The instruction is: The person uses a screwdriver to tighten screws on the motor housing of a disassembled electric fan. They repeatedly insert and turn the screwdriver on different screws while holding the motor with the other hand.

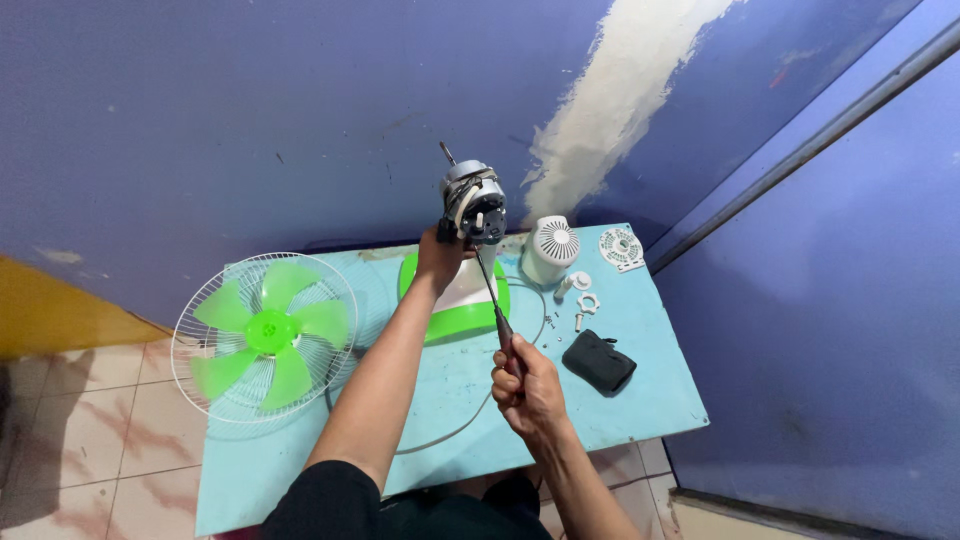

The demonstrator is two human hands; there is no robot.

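Left hand (440, 262) grips the motor (473, 205); right hand (527, 388) clasps a screwdriver (492, 290) into it (unscrewing, I reckon); next needs steady turning.

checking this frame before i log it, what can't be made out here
1. Head view: the screwdriver tip is lost against the dark underside of the motor, so the screw is not visible.
2. The left hand has its fingers behind the motor; its grip is hidden.
3. The small white parts on the table are too small to identify.
4. The black pouch hides its contents.
5. The right hand covers the screwdriver handle.
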